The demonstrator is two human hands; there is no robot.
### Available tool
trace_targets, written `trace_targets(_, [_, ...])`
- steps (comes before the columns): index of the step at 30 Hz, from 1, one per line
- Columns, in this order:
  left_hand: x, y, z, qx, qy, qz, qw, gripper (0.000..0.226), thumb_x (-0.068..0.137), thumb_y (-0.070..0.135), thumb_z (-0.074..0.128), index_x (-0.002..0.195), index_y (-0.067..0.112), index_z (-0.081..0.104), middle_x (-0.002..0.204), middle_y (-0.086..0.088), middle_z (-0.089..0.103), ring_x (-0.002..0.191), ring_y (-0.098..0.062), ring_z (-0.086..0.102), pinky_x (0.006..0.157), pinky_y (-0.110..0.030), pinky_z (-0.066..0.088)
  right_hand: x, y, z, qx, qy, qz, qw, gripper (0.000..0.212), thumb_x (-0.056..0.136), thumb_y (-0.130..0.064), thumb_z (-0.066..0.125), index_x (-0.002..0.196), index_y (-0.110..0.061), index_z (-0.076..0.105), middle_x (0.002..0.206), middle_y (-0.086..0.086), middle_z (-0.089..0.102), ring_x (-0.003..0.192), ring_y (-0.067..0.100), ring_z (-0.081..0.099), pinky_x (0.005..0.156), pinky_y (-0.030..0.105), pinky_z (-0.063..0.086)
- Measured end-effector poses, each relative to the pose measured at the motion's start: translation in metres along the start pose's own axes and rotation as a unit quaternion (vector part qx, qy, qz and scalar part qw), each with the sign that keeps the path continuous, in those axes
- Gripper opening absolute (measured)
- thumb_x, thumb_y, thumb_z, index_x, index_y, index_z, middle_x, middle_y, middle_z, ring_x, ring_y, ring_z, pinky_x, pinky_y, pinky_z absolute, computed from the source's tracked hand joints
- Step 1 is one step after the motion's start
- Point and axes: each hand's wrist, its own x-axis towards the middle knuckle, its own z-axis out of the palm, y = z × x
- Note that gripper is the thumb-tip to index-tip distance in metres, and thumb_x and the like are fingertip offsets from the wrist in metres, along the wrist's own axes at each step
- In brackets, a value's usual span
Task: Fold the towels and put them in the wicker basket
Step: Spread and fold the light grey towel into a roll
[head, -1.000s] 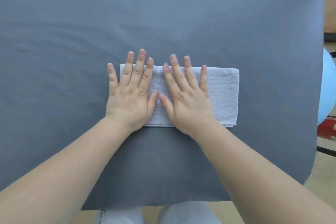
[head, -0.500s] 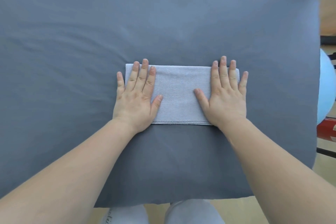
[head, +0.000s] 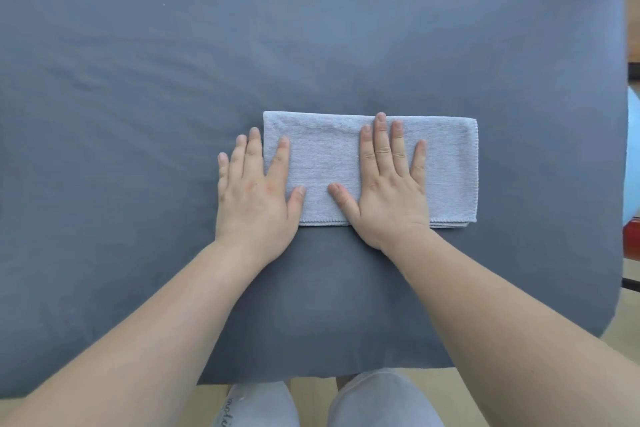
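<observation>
The pale grey-blue rectangular microfibre towel (head: 325,163) lay part-folded under both flat palms. The left hand (head: 254,198) and right hand (head: 389,191) pressed it, fingers straight, grasping nothing. Further folding and basketing seemingly remained; no wicker basket showed.

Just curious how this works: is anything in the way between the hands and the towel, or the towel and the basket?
Nothing visible: the left hand and right hand lie flat on the folded towel. The wicker basket is out of view, so that path cannot be judged.
</observation>
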Motion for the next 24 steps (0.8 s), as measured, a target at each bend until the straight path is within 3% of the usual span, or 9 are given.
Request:
trace_targets(6, [0.007,0.002,-0.005,-0.061,0.033,0.006,0.998,0.066,0.095,0.041,0.055,0.153,0.014,0.035,0.16,-0.005,0.025,0.134,-0.026,0.03,0.111,-0.045,0.022,0.001,-0.002,0.003,0.022,0.004,0.016,1.0,0.098,0.091,-0.077,0.016,0.158,-0.013,-0.016,0.163,0.009,-0.029,0.149,0.029,-0.029,0.121,0.057,-0.011])
trace_targets(11, [0.007,0.0,-0.003,-0.192,0.051,0.021,0.98,0.068,0.092,0.009,0.06,0.154,0.013,0.032,0.162,0.0,0.019,0.139,-0.022,0.032,0.112,-0.039,0.033,0.002,-0.003,0.001,0.027,-0.006,0.016,1.0,0.105,0.087,-0.083,0.014,0.158,-0.012,-0.015,0.163,0.009,-0.029,0.149,0.027,-0.03,0.121,0.055,-0.014])
trace_targets(15, [0.004,0.001,-0.006,-0.247,0.068,0.043,0.966,0.073,0.088,-0.005,0.055,0.154,0.011,0.03,0.162,0.001,0.019,0.145,-0.009,0.022,0.11,-0.015,0.024,0.005,-0.001,-0.003,0.029,-0.031,0.009,0.999,0.105,0.084,-0.085,0.006,0.158,-0.015,-0.016,0.163,0.004,-0.031,0.148,0.023,-0.033,0.121,0.054,-0.015])
trace_targets(18, [0.0,0.008,-0.016,-0.253,0.077,0.067,0.962,0.075,0.087,-0.008,0.054,0.155,0.01,0.029,0.162,-0.001,0.018,0.147,-0.009,0.02,0.107,-0.007,0.019,0.005,0.001,-0.006,0.056,-0.039,-0.001,0.998,0.101,0.084,-0.084,0.001,0.158,-0.018,-0.017,0.162,0.0,-0.032,0.147,0.02,-0.034,0.121,0.052,-0.017])
trace_targets(21, [-0.008,0.027,-0.033,-0.258,0.097,0.098,0.956,0.075,0.084,-0.012,0.053,0.154,0.007,0.032,0.161,-0.005,0.021,0.146,-0.01,0.022,0.107,-0.003,0.019,0.005,0.01,-0.016,0.168,-0.044,-0.019,0.985,0.091,0.088,-0.078,0.002,0.16,-0.022,-0.01,0.164,-0.005,-0.026,0.148,0.013,-0.031,0.121,0.049,-0.017])
trace_targets(24, [-0.016,0.061,-0.048,-0.263,0.116,0.135,0.948,0.076,0.08,-0.015,0.053,0.152,0.003,0.033,0.16,-0.009,0.024,0.143,-0.013,0.026,0.11,-0.016,0.03,-0.003,0.029,-0.036,0.38,-0.028,-0.01,0.925,0.084,0.092,-0.071,0.009,0.161,-0.023,0.008,0.168,-0.01,-0.007,0.152,0.002,-0.014,0.125,0.038,-0.009])
